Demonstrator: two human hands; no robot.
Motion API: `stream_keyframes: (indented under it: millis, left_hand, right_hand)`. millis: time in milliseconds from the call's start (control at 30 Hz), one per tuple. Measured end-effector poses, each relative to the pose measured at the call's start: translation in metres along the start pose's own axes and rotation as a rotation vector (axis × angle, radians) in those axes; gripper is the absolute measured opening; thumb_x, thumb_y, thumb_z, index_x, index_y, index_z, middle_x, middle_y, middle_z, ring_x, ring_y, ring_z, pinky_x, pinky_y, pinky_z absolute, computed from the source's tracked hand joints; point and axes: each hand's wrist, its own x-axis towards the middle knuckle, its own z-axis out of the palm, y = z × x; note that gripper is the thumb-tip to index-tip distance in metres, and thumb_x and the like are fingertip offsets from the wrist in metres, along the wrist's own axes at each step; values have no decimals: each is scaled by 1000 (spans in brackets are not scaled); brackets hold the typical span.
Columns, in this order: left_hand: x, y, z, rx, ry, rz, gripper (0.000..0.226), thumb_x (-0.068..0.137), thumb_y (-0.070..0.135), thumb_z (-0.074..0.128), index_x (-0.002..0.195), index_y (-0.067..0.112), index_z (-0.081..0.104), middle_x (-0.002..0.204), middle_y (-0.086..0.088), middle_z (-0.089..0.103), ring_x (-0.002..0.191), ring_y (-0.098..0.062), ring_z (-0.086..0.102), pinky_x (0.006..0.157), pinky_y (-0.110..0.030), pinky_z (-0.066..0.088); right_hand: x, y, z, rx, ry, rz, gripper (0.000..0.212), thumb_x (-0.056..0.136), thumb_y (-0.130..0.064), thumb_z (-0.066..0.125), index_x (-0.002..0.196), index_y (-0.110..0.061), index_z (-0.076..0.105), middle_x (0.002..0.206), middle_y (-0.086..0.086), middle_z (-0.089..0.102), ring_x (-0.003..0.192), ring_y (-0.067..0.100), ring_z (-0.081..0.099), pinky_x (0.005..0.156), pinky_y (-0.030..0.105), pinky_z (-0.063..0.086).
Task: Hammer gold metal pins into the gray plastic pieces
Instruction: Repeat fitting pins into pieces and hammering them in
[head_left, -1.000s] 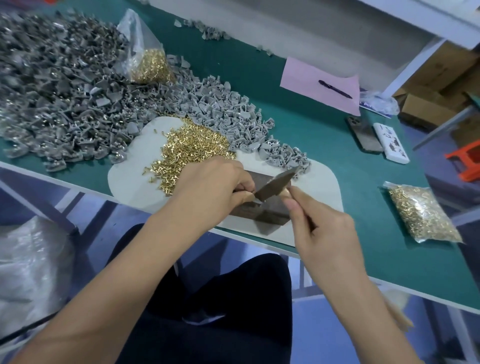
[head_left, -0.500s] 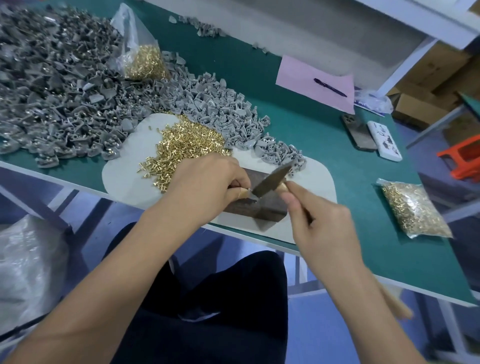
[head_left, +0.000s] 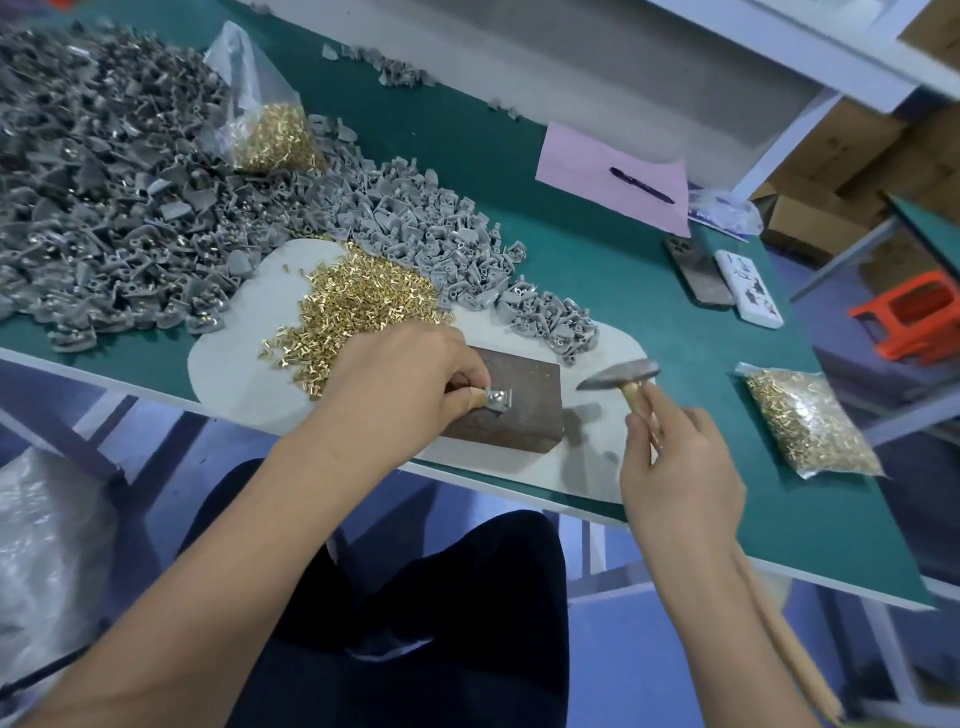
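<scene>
Head view shows us mid-cycle at the green surface (head_left: 613, 291): our left hand (head_left: 400, 379) pinches one gray plastic piece (head_left: 500, 401) between thumb and fingertip, holding it down on the dark block (head_left: 524, 410) that serves as an anvil. Our right hand (head_left: 680, 467) is clenched round the wooden handle of the hammer (head_left: 621, 375), whose head hangs off to the right of the block, apart from the piece. We cannot tell whether a pin already sits in the piece. Loose gold pins (head_left: 358, 306) lie heaped just behind our left hand, with the pile of gray pieces (head_left: 130, 208) beyond. We judge the next move needs the hammer head brought squarely over the piece, clear of our pinching fingertips.
</scene>
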Motion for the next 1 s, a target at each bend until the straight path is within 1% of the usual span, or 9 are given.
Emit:
stream_keyframes:
  millis: [133,200,267,333,467,733,867,933,1000]
  left_hand:
    - [-3,0,3,-43,13,-9,11,92,51,63,97,44,71,95,20,63,96,-5,57,72,-31,51]
    - [-8,0,7,-72,54,-10,11,92,48,62,96,42,71,93,19,61,96,-4,54,69,-29,47]
    - [-14,0,9,-131,103,-19,8,91,45,63,93,40,69,90,18,59,91,-2,50,63,-26,41]
    - [-21,-2,9,-177,141,-31,5,90,42,65,91,39,69,87,19,58,88,0,48,60,-25,38]
    - [-31,-16,-2,-227,209,-47,11,86,40,60,89,36,70,87,17,60,89,-2,53,62,-28,46]
    - [-65,-80,-27,-240,312,-299,6,82,41,68,86,37,68,87,18,60,90,-1,55,66,-29,48]
    - [-80,-115,-34,-120,314,-497,7,83,42,65,84,36,63,85,16,57,87,-4,52,56,-24,33]
    - [-86,-129,-36,-54,278,-563,8,84,42,64,82,35,61,83,16,54,84,-4,48,54,-18,25]
    - [-88,-138,-36,-34,260,-594,8,84,44,64,82,36,61,83,16,54,84,-3,48,54,-19,26]
  right_hand:
    - [-6,6,2,-153,-104,53,30,98,-30,60,126,-38,68,99,0,64,100,30,53,69,37,37]
    - [-8,1,4,-172,-67,-21,26,97,-29,63,122,-32,72,103,3,67,100,32,51,77,41,41]
    - [-6,-10,2,31,39,-168,20,97,-23,66,114,-23,76,107,3,65,99,29,51,86,46,46]
    - [-5,-33,0,276,74,-351,16,97,-22,66,110,-20,76,104,-5,65,97,21,54,88,38,47]
    - [-5,-88,8,401,-81,-577,12,92,-27,72,103,-24,77,98,-11,69,95,20,59,86,41,46]
    - [-9,-176,53,476,-298,-665,11,90,-20,76,97,-28,75,95,-15,68,92,19,60,84,49,48]
    - [-7,-211,76,445,-396,-608,10,95,-24,69,103,-27,75,101,-14,66,102,16,57,92,37,45]
    - [-5,-222,83,402,-435,-573,12,96,-28,66,106,-28,74,102,-13,61,107,12,53,89,29,40]
    - [-5,-231,89,362,-463,-582,14,97,-32,66,107,-28,74,101,-13,58,108,11,50,86,28,38]
